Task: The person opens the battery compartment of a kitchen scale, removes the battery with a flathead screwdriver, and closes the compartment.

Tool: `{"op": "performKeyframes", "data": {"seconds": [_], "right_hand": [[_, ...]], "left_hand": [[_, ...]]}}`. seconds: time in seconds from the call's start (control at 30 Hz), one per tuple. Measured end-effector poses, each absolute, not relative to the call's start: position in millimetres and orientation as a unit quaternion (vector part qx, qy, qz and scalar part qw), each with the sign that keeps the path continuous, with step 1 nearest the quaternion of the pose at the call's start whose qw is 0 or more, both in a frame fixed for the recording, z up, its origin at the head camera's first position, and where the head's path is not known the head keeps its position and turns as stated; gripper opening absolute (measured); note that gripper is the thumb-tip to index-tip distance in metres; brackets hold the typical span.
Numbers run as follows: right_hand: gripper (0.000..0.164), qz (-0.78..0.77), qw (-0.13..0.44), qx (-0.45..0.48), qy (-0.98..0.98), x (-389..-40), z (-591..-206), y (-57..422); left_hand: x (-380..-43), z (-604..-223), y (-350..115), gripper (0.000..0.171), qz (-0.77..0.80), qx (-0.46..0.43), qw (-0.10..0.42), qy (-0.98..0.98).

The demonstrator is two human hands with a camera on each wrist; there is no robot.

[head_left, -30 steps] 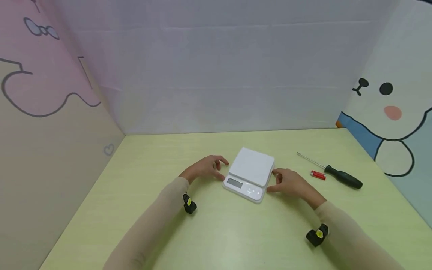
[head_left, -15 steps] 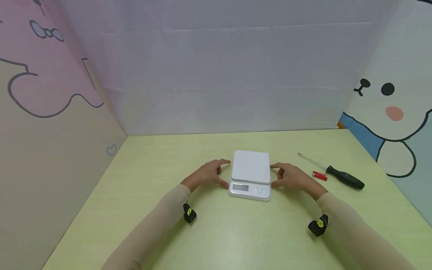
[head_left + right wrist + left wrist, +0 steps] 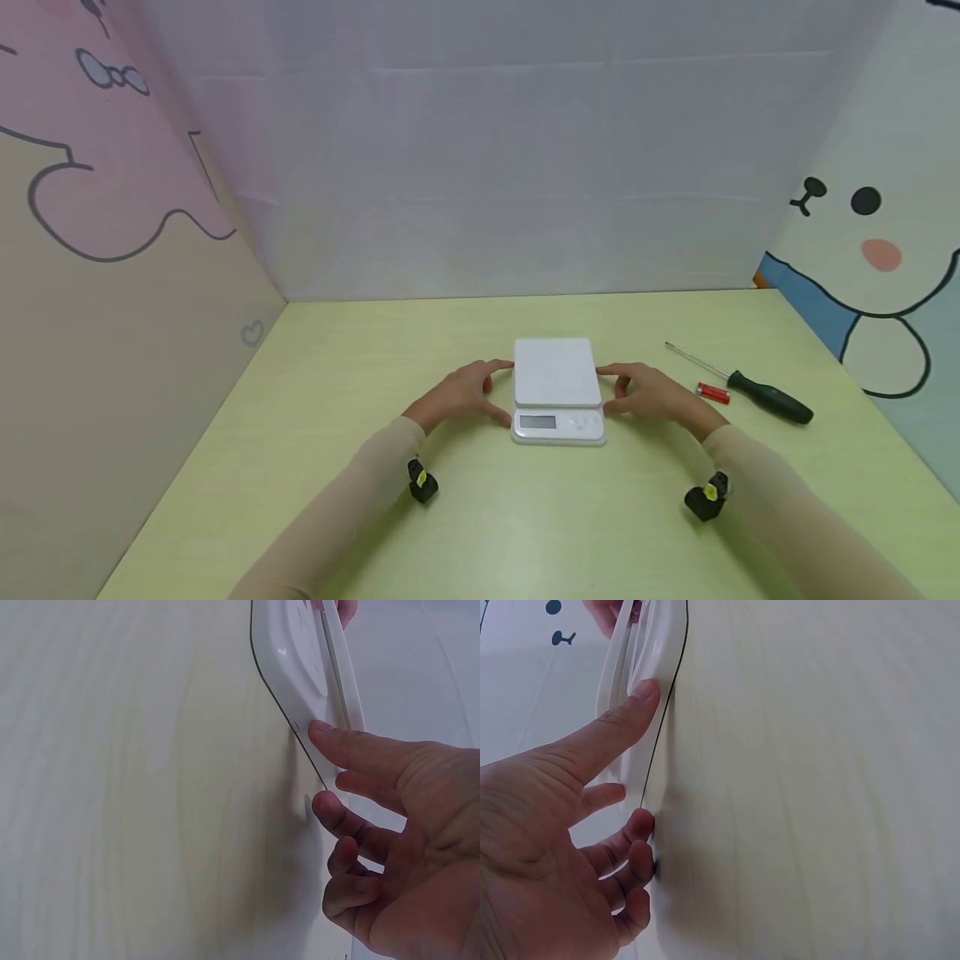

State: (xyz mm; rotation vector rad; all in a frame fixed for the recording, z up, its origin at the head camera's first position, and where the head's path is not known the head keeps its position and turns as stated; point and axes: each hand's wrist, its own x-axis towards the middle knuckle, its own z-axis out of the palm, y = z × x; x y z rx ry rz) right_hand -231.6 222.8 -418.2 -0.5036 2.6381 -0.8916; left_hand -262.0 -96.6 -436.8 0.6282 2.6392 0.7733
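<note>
A white digital kitchen scale (image 3: 557,379) lies flat on the table, its grey display facing the person. At its left side is the left hand (image 3: 467,393), thumb tip and index finger at the scale's edge. In the left wrist view the left thumb (image 3: 626,720) touches the white side of the scale (image 3: 660,645), while the other fingers bend loosely near the tabletop. Opposite, the right hand (image 3: 645,392) has its thumb and index finger at the right side. The right wrist view shows the right thumb (image 3: 360,746) against the scale's edge (image 3: 289,667).
To the right lies a screwdriver (image 3: 768,398) with a dark green handle, its shaft pointing back and left. Beside its handle are red batteries (image 3: 712,392). White and cartoon-printed panels stand behind and beside the pale yellow table (image 3: 375,333).
The scale has turned counterclockwise from a slanted position until its front edge faces the person squarely. Both hands moved slightly with it, staying at its sides. The screwdriver and batteries stayed put.
</note>
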Motion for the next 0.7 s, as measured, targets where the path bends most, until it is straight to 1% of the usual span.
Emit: {"op": "performKeyframes", "data": {"seconds": [0.57,0.7], "right_hand": [[0.066,-0.313,0.159,-0.187,0.917,-234.5,-420.2,224.5],[0.066,-0.303,0.159,-0.187,0.921,-234.4,-418.8,225.3]], "left_hand": [[-263.8,-438.5,-96.5,0.094,0.271,0.22,0.158,0.923],[-263.4,-435.3,-97.7,0.096,0.267,0.218,0.167,0.923]]}}
